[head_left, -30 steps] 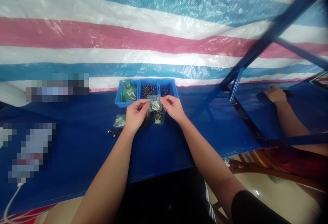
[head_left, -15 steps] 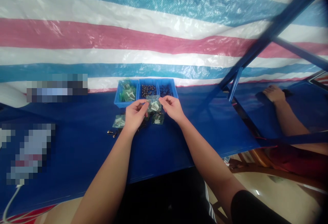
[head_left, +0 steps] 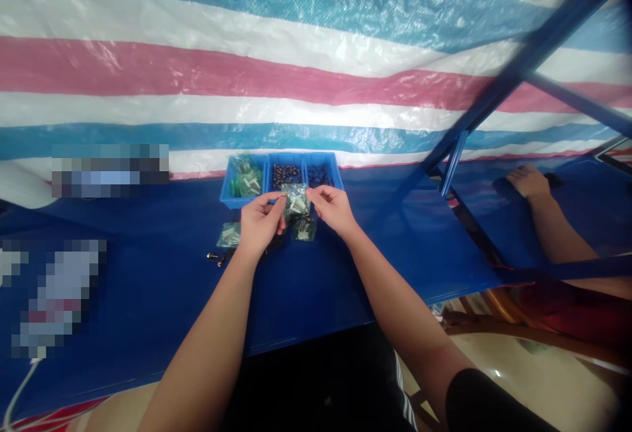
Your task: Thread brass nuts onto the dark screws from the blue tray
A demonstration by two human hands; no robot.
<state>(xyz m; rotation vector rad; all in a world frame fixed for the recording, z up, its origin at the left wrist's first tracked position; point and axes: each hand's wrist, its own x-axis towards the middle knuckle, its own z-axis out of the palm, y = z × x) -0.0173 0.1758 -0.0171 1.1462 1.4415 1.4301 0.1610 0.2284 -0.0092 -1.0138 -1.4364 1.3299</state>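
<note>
Between my hands is a small clear plastic bag (head_left: 297, 203) with several pale metal pieces inside. My left hand (head_left: 263, 221) pinches its left edge between thumb and forefinger. On the other side, my right hand (head_left: 332, 205) pinches the upper right corner. Another small bag (head_left: 304, 228) lies on the table just below the held one. Left of my left wrist lies a further bag of pale pieces (head_left: 228, 234), with dark parts with brass-coloured ends (head_left: 215, 258) beside it. Some dark items under my hands are partly hidden.
Three joined blue bins stand behind my hands: the left bin (head_left: 228, 188) holds green-tinted bags, the middle one brass-coloured parts (head_left: 287, 174), the right one dark parts (head_left: 318, 174). A blue metal frame (head_left: 474, 109) rises at right, with another person's hand (head_left: 529, 182) beyond it.
Both hands stay nearly in place, still pinching the bag. The bag has shifted very slightly to the left, and its surface catches the light differently.
</note>
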